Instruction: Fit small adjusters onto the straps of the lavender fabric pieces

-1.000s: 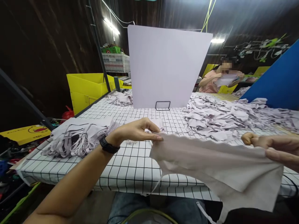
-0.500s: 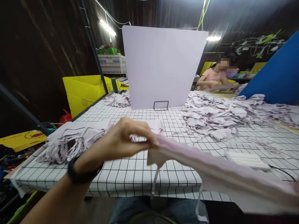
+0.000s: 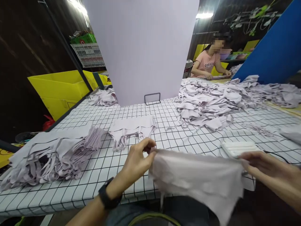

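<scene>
A pale lilac-grey garment (image 3: 197,175) hangs stretched between my two hands over the table's front edge, partly blurred. My left hand (image 3: 138,157), with a black band on the wrist, pinches its left top corner. On the right, my right hand (image 3: 265,166) grips the other top corner. Beyond my left hand lies a small flat stack of similar garments (image 3: 133,125) with straps. Farther left is a thick, layered stack of garments (image 3: 63,150), its straps drooping towards the front edge.
An upright pale board (image 3: 148,50) in a wire stand is at the table's back. A loose heap of garments (image 3: 209,103) covers the back right, with a white corded device (image 3: 240,148) nearer. A person (image 3: 207,62) works behind. Blue panel (image 3: 268,47) at right, yellow bin (image 3: 61,91) at left.
My right hand has come further into view, moving inward with the garment, which now hangs lower and more level. The view has tilted down, showing more of both stacks at left.
</scene>
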`<state>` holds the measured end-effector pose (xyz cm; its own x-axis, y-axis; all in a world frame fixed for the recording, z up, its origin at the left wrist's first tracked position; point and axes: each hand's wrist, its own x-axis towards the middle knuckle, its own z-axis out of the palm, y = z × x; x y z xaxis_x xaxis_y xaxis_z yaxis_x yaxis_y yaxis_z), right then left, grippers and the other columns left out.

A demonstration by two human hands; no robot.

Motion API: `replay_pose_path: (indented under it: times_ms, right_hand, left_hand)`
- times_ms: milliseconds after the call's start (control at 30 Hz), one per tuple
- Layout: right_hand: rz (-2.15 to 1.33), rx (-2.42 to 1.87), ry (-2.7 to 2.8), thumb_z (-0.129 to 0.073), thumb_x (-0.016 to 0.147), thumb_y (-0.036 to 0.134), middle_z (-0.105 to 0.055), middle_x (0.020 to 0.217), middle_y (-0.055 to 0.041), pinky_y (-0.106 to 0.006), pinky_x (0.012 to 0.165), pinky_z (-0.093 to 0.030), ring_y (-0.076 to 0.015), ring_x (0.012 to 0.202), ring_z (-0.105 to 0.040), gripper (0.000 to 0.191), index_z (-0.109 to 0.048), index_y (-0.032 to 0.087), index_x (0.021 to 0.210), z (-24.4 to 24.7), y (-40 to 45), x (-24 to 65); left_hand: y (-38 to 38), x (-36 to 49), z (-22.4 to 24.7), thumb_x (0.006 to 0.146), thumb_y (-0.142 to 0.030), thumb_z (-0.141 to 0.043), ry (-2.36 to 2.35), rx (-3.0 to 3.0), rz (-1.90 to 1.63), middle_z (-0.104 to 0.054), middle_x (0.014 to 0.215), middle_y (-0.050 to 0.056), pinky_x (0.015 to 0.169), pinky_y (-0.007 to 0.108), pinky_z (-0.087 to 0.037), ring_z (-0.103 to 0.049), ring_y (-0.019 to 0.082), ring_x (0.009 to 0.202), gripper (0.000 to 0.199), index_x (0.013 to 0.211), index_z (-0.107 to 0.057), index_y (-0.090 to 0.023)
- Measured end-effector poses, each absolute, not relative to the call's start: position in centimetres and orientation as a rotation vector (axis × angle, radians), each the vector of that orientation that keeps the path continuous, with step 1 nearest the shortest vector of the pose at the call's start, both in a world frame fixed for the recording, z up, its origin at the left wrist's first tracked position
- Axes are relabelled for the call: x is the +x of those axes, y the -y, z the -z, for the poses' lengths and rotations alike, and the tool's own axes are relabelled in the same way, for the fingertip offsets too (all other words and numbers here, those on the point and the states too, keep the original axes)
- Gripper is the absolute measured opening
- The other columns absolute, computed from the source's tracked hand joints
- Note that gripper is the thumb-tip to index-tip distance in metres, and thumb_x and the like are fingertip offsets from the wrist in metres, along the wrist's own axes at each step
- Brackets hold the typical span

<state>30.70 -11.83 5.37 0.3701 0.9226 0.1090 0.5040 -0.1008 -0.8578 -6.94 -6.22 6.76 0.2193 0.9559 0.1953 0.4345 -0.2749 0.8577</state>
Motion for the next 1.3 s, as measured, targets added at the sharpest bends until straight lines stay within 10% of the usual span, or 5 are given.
replay_pose_path:
  times_ms: [333, 600, 833, 1300]
  right_hand:
    - [-0.386, -1.862, 1.367, -0.06, 0.064, 0.021, -0.078, 0.09, -0.0078, -0.045, 0.094, -0.054, -0.0289, 0.089, -0.074, 0.02, -0.068, 0.023, 0.082, -0.8, -2.5, 27.4]
    - [-0.147, -1.978, 0.909, -0.062, 0.079, 0.058, -0.077, 0.077, -0.0101, -0.042, 0.079, -0.055, -0.0318, 0.079, -0.073, 0.038, -0.071, 0.022, 0.081, 2.6, 10.1, 27.7]
    - [-0.646, -1.817, 0.982, -0.054, 0.08, 0.081, -0.07, 0.07, -0.0062, -0.032, 0.068, -0.055, -0.026, 0.074, -0.067, 0.061, -0.066, 0.022, 0.069, 8.1, 15.3, 25.2]
    - [-0.972, -1.828, 0.972, -0.063, 0.084, 0.071, -0.077, 0.083, -0.0097, -0.035, 0.086, -0.055, -0.0302, 0.094, -0.072, 0.054, -0.068, 0.022, 0.061, 6.3, 25.0, 25.0]
  left_hand:
    - [-4.6, -2.2, -0.8, 0.076, 0.009, -0.046, -1.563, 2.188, -0.605, -0.066, 0.095, 0.011, 0.082, 0.038, -0.049, -0.063, 0.027, 0.092, 0.038, 0.101, -0.059, -0.017]
    - [-1.3, 4.0, 0.2, 0.098, -0.011, -0.046, -0.858, 2.639, -0.418, -0.058, 0.143, 0.012, 0.114, 0.047, -0.042, -0.05, 0.027, 0.135, 0.034, 0.129, -0.059, -0.018]
    - [0.9, 9.8, 2.6, 0.109, -0.039, -0.034, -0.431, 2.701, -0.197, -0.034, 0.166, 0.007, 0.127, 0.054, -0.021, -0.025, 0.026, 0.156, 0.047, 0.154, -0.042, -0.025]
    - [1.0, 10.1, 3.5, 0.109, -0.043, -0.03, -0.492, 2.782, -0.098, -0.025, 0.168, 0.004, 0.129, 0.051, -0.01, -0.017, 0.022, 0.158, 0.05, 0.156, -0.041, -0.026]
